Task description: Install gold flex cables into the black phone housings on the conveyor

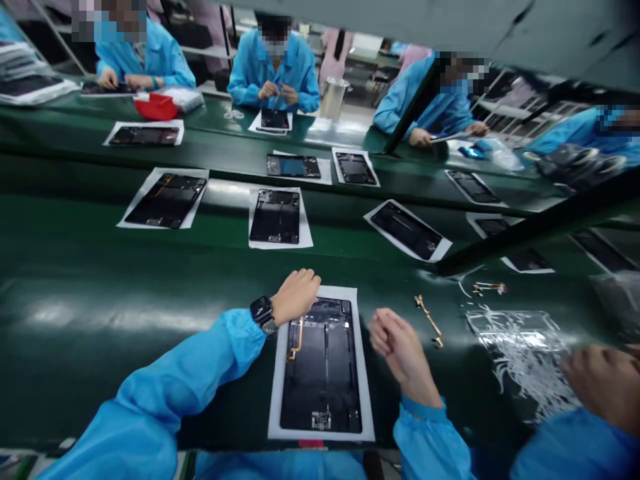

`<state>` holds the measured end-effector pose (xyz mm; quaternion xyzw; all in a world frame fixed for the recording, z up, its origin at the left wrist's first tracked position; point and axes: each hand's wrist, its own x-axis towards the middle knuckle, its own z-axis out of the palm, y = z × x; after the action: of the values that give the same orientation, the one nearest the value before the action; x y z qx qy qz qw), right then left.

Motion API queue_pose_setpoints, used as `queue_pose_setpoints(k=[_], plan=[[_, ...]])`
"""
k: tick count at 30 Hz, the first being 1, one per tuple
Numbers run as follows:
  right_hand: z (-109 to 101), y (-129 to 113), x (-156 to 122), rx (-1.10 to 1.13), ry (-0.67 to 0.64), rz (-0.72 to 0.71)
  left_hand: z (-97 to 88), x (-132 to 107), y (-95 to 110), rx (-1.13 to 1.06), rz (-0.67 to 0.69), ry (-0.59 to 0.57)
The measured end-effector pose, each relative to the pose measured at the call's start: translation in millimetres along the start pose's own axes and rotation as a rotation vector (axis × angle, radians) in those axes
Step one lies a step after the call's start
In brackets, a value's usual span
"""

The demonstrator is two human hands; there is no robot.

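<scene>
An opened black tablet chassis (323, 367) lies on a white sheet (277, 373) right in front of me on the green belt. A thin gold flex cable (299, 337) runs along its upper left edge. My left hand (296, 295), with a black watch on the wrist, rests curled on the sheet's top left corner, touching the chassis edge. My right hand (397, 343) hovers just right of the chassis, fingers curled loosely together, with nothing visible in them. Another gold flex cable (430, 321) lies on the belt to its right.
Several more chassis on white sheets (276, 217) ride the belt beyond. A clear plastic sheet with white strips (520, 347) lies at right, beside a neighbour's hand (603, 380). People in blue coats work across the line. A dark bar (540, 227) crosses at right.
</scene>
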<state>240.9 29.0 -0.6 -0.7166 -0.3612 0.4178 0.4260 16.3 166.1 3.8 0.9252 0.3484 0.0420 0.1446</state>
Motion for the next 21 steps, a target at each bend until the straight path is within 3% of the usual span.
queue_pose_setpoints(k=[1, 2, 4, 7, 10, 13, 17, 21], plan=[[-17.9, 4.1, 10.5, -0.234, 0.184, -0.059, -0.4, 8.4, -0.5, 0.012, 0.002, -0.03], [-35.7, 8.3, 21.5, -0.312, 0.29, -0.078, -0.4, 13.9, -2.0, 0.018, 0.016, -0.052], [-67.6, 16.1, 43.1, -0.392, 0.408, -0.084, -0.4, 19.0, -7.3, 0.033, 0.044, -0.08], [-96.3, 25.1, 67.8, -0.46, 0.455, -0.106, -3.4, 27.6, -18.4, 0.079, 0.039, -0.079], [-103.1, 32.9, 80.2, -0.663, 0.431, -0.151, -12.9, 60.8, -34.4, 0.139, -0.006, -0.054], [-102.1, 41.6, 84.4, -0.8, 0.402, -0.209, -28.7, 121.9, -58.4, 0.201, -0.064, -0.038], [-102.6, 51.6, 88.2, -0.76, 0.368, -0.316, -58.5, 209.8, -93.8, 0.271, -0.154, 0.029], [-102.7, 56.7, 90.5, -0.643, 0.325, -0.348, -80.9, 267.2, -115.3, 0.302, -0.222, 0.106]])
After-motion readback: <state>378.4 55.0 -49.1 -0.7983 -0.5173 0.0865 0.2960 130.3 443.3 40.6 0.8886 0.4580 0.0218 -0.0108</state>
